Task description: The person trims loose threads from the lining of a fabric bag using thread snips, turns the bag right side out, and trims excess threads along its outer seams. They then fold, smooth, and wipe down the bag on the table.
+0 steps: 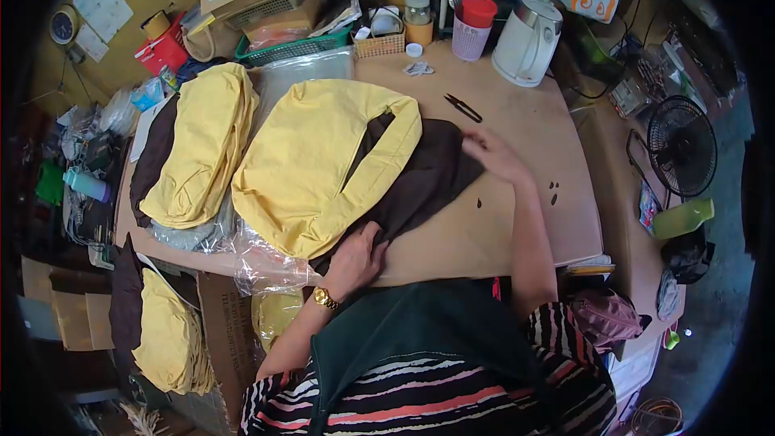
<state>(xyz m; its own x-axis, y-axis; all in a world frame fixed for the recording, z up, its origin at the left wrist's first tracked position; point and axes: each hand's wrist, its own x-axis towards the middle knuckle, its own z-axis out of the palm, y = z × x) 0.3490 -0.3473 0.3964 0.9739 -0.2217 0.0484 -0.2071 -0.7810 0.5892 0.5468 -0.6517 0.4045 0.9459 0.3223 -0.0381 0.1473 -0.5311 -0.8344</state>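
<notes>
A yellow and dark brown cloth piece [315, 153] with a loop-like yellow band lies on the cardboard-covered table [533, 137]. Its brown part spreads out to the right. My left hand [355, 260], with a gold watch on the wrist, is closed at the brown cloth's near edge, fingers bent and partly hidden. At the far right corner of the brown cloth, my right hand [494, 155] has its fingers curled together on the fabric. Black thread snips [463, 108] lie just beyond my right hand.
Left of the piece is a stack of similar yellow and brown cloth pieces [202, 145] on clear plastic. Another stack [168, 339] sits lower left by a cardboard box [226, 339]. A white kettle [526, 42], a pink cup [471, 37] and a green basket [295, 47] line the back.
</notes>
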